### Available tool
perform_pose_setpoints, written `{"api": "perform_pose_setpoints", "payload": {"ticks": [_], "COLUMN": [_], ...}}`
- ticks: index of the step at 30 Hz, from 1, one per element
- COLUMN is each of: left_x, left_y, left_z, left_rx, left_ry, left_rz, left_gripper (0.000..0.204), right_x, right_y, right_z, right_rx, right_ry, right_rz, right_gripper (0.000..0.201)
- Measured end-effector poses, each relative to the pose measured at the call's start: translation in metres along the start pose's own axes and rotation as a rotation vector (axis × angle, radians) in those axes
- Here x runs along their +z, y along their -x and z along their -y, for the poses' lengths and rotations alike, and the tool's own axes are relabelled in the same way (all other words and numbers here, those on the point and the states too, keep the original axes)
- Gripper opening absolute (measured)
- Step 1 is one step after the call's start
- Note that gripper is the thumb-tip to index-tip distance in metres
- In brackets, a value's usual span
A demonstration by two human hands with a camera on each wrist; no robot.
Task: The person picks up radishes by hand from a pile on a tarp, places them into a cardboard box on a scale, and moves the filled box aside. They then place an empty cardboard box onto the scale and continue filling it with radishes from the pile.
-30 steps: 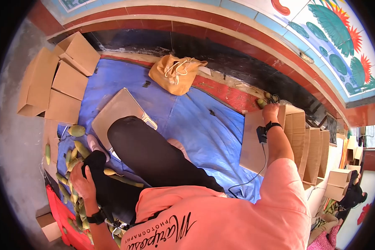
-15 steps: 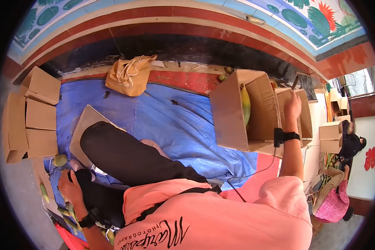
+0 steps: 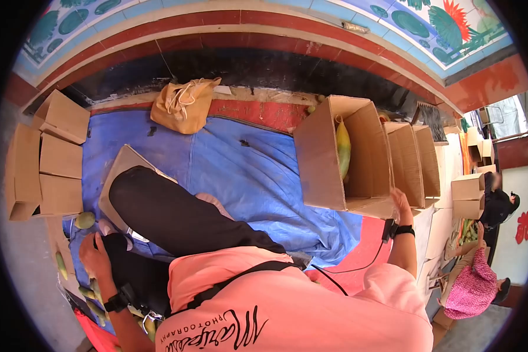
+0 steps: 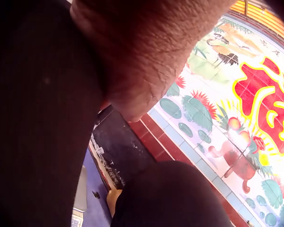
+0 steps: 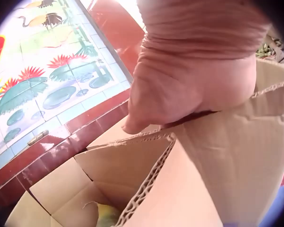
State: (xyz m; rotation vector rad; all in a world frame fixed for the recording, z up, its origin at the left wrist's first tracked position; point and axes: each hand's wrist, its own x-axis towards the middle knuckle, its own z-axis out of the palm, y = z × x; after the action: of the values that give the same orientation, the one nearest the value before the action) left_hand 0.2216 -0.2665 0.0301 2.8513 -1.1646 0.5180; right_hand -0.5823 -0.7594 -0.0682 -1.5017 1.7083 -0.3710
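My right hand (image 3: 400, 205) is at the near right corner of a cardboard box (image 3: 320, 161) standing on its base, top open. In the right wrist view that hand (image 5: 194, 85) overlaps the box's upper edge, the cardboard hiding its fingers; I cannot tell whether they grip it. A long yellow-green fruit (image 3: 343, 149) with a curved stem leans inside the box. It shows again low in the right wrist view as a fruit tip (image 5: 106, 215). On my bent left leg rests my left hand (image 3: 94, 256), holding nothing, its fingers loosely bent.
More open boxes (image 3: 405, 155) stand in a row to the right. Several boxes (image 3: 61, 158) are stacked at far left. A blue tarp (image 3: 246, 170) covers the floor, with a yellow bag (image 3: 185, 108) near the wall. Green fruits (image 3: 85, 220) lie by my left leg. Two people sit farther right.
My right hand has gone from the front box's far edge to the row behind, then back toward me to the near corner. The view has swung right, showing the fruit inside. The left hand stays on the leg.
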Motion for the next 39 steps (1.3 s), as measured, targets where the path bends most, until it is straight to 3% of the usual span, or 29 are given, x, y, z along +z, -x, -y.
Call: {"api": "perform_pose_setpoints", "payload": {"ticks": [2,4,5,6,8,11,13,14,15,17,18,19,21,24,27,29,33,34,36,37,38,39], "left_x": [0.001,-0.004,-0.003,-0.001,-0.001,0.008,0.017,0.018,0.018,0.010,0.002,-0.008,-0.006,-0.014,-0.017,-0.021,-0.030,-0.031,-0.033,-0.035,-0.033,-0.028], "left_y": [0.004,0.001,0.000,-0.001,-0.005,-0.020,-0.027,-0.029,-0.028,-0.029,-0.031,-0.031,-0.022,-0.018,-0.010,-0.003,0.010,0.014,0.020,0.021,0.023,0.025], "left_z": [0.000,-0.003,-0.003,-0.002,0.007,0.019,0.026,0.026,0.022,0.011,0.005,0.003,0.005,0.005,0.012,0.015,0.022,0.026,0.031,0.031,0.034,0.036], "left_rx": [-0.012,-0.046,-0.052,-0.053,-0.062,-0.058,-0.146,-0.158,-0.170,-0.205,-0.212,-0.228,-0.232,-0.267,-0.336,-0.394,-0.523,-0.546,-0.596,-0.614,-0.627,-0.642], "left_ry": [0.009,0.024,0.031,0.078,0.122,0.244,0.314,0.313,0.360,0.399,0.437,0.467,0.449,0.489,0.535,0.566,0.674,0.699,0.749,0.805,0.799,0.843], "left_rz": [-0.003,0.004,0.005,-0.013,-0.032,-0.004,0.076,0.076,0.104,0.130,0.198,0.265,0.118,0.048,-0.024,-0.091,-0.263,-0.278,-0.361,-0.424,-0.436,-0.508], "left_gripper": [0.026,0.027,0.027,0.028,0.028,0.029,0.033,0.033,0.034,0.035,0.035,0.035,0.033,0.033,0.032,0.030,0.032,0.033,0.033,0.033,0.033,0.034], "right_x": [-0.007,-0.004,-0.004,0.001,0.010,-0.013,-0.048,-0.075,-0.096,-0.112,-0.120,-0.108,-0.092,-0.085,-0.090,-0.052,0.095,0.119,0.196,0.229,0.262,0.292], "right_y": [0.005,0.015,0.014,0.016,0.024,0.034,0.030,0.025,0.026,0.059,0.070,0.094,0.131,0.164,0.170,0.184,0.204,0.191,0.201,0.196,0.188,0.218], "right_z": [-0.022,-0.026,-0.025,-0.018,0.009,0.067,0.089,0.100,0.118,0.195,0.226,0.273,0.345,0.416,0.458,0.505,0.578,0.593,0.622,0.633,0.639,0.647], "right_rx": [-0.066,0.045,0.040,0.020,-0.010,-0.081,-0.185,-0.214,-0.240,-0.369,-0.392,-0.366,-0.448,-0.632,-0.813,-0.968,-1.115,-1.188,-1.281,-1.339,-1.407,-1.514], "right_ry": [0.134,0.348,0.355,0.413,0.495,0.651,0.629,0.807,0.986,1.019,1.079,0.965,1.074,1.128,0.719,0.436,0.274,0.387,0.303,0.382,0.321,0.570], "right_rz": [0.082,-0.105,-0.109,-0.233,-0.414,-0.516,-0.526,-0.482,-0.434,-0.475,-0.482,-0.566,-0.621,-0.657,-0.564,-0.246,-0.079,-0.034,0.178,0.135,0.213,0.040], "right_gripper": [0.036,0.033,0.033,0.035,0.032,0.029,0.028,0.025,0.023,0.020,0.024,0.034,0.036,0.036,0.039,0.042,0.036,0.035,0.036,0.034,0.033,0.030]}}
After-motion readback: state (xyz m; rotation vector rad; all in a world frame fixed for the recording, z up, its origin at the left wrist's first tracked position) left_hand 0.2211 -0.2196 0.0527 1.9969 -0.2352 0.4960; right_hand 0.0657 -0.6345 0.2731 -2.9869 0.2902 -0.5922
